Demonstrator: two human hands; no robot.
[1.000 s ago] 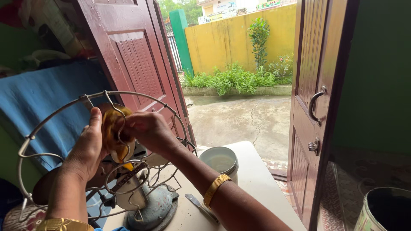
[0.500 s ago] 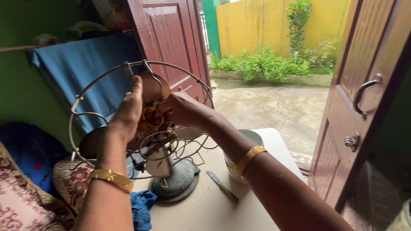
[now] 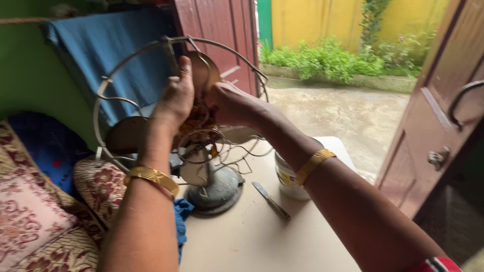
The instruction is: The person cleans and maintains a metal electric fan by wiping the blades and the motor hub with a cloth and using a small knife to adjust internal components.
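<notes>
Head view. An old table fan (image 3: 201, 151) stands on a pale table (image 3: 252, 236), its round base (image 3: 216, 190) near the table's left edge. The wire guard (image 3: 121, 75) rings the blades, and both hands work inside that ring.

The left hand (image 3: 175, 98) is raised in front of the fan's hub, fingers drawn together and thumb pointing up, pressed against a yellowish cloth (image 3: 196, 118) bunched at the centre of the fan. The right hand (image 3: 229, 103) meets it from the other side, fingers curled onto the same cloth and a blade behind it. Whether either hand fully clamps the cloth cannot be told; the fingertips are hidden. Each wrist carries a gold bangle (image 3: 151, 176).

On the table, a small tin can (image 3: 286, 179) sits just beside the right forearm, and a flat metal tool (image 3: 271, 200) lies between the can and the fan's base. A blue rag (image 3: 181, 214) hangs at the table's left edge. Patterned cushions (image 3: 35, 211) lie to the left. A blue sheet (image 3: 116, 55) hangs behind the fan. An open brown door (image 3: 438, 116) stands to the right.
</notes>
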